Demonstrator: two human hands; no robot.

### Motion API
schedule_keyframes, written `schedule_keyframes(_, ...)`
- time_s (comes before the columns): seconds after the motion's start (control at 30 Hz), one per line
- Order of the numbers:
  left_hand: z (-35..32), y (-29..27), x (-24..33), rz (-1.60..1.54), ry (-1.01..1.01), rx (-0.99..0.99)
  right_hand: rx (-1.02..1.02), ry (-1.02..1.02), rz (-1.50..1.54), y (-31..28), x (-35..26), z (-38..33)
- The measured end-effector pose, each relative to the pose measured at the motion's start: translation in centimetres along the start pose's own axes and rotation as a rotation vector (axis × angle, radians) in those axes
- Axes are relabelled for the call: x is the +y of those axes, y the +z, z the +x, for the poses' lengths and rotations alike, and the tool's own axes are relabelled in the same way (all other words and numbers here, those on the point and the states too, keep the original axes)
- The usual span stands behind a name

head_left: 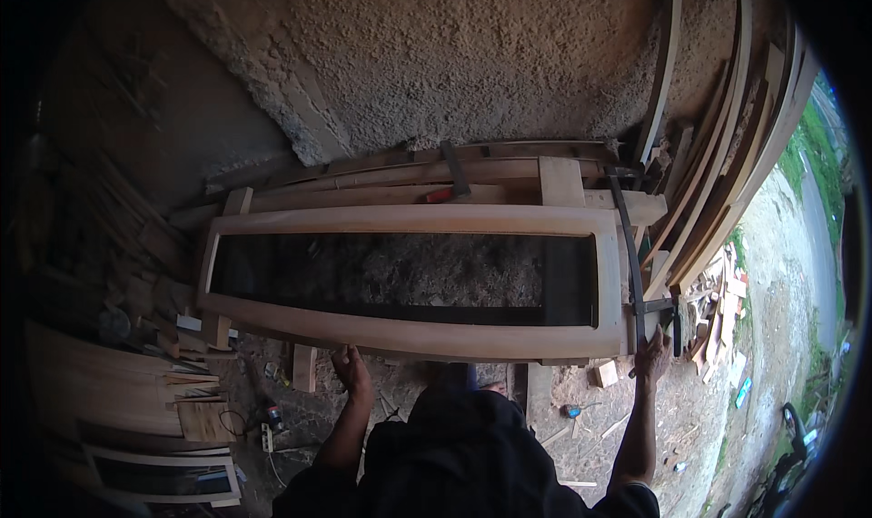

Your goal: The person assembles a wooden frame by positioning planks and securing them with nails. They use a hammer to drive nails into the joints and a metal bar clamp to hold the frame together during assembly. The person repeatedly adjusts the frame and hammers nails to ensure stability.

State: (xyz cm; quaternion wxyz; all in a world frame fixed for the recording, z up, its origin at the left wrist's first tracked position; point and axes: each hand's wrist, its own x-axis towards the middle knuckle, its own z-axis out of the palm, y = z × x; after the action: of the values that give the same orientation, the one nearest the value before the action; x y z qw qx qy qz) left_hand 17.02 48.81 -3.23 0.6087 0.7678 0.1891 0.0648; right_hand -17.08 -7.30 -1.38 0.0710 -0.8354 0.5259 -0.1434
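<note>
Across the middle of your view lies the long wooden frame, pale and rectangular, resting flat on a workbench that it almost wholly hides; through its dark opening you see only shadow and a grey heap that looks like shavings. Behind it rises a rough plastered wall, whose left part sinks into darkness, so the stacked offcuts there are hard to make out. Curved planks lean at your right, their tops cut off by the rim of the picture. At lower left a second, smaller frame lies on the floor, partly cut off and dim. A long bar clamp runs across the frame's right end, from the far rail to the near one. A hammer-like tool lies on the boards behind the frame; its head is hard to tell.

Your left hand rests against the underside or near edge of the frame's near rail, fingers curled; whether its grip is closed on the rail you cannot tell, since the rail's edge covers the fingertips. Your right hand reaches up to the near end of the bar clamp, fingers wrapped on its handle just beside the frame's corner. Your dark-clothed body blocks the floor straight below the frame. Small wood blocks and scraps lie on the dirt floor between your arms and to the right, near a small blue object too tiny to identify.
</note>
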Motion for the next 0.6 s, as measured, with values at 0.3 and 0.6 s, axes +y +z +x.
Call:
schedule_keyframes(0.3, 7.1, -1.6, -1.0, -0.674, -0.630, 0.047, -0.198, -0.629, 0.230, -2.0, -25.0, 4.4)
schedule_keyframes(0.6, 10.3, -2.8, -0.2, -0.717, -0.740, -0.075, -0.359, -1.013, 0.192, 8.0, -50.1, 6.4)
